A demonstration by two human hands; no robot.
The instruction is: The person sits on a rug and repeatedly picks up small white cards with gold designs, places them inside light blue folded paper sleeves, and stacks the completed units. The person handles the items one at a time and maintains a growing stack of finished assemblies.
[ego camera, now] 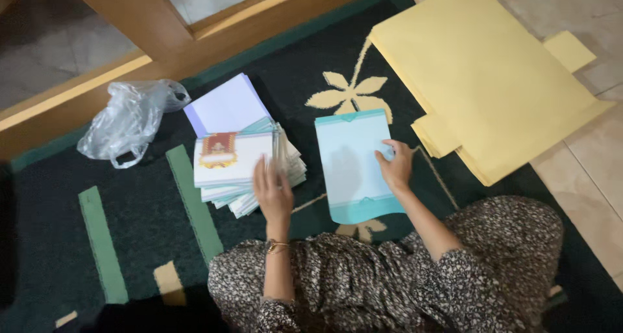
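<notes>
A dark green carpet with pale green bars and a cream flower motif (130, 203) covers the floor where the person sits cross-legged in a speckled dark garment. At the upper right, partly off the carpet onto pale tiles, lies a large stack of yellow paper sheets with cut tabs (487, 80). A wooden door frame (156, 35) runs across the upper left, and a crumpled clear plastic bag (130, 119) lies just below it.

Directly ahead of the person's left knee sits an untidy stack of white printed cards (243, 167), the top one bearing a red and gold emblem. The left hand (272, 190) rests flat on the stack's near right edge, fingers spread and blurred; whether it pinches a card cannot be told.

Just right of the stack, apart from it, a single pale blue card with teal borders (354, 164) lies with its long axis running away from the person. The right hand (394, 164) presses its right edge, fingers loosely curled, not gripping.
</notes>
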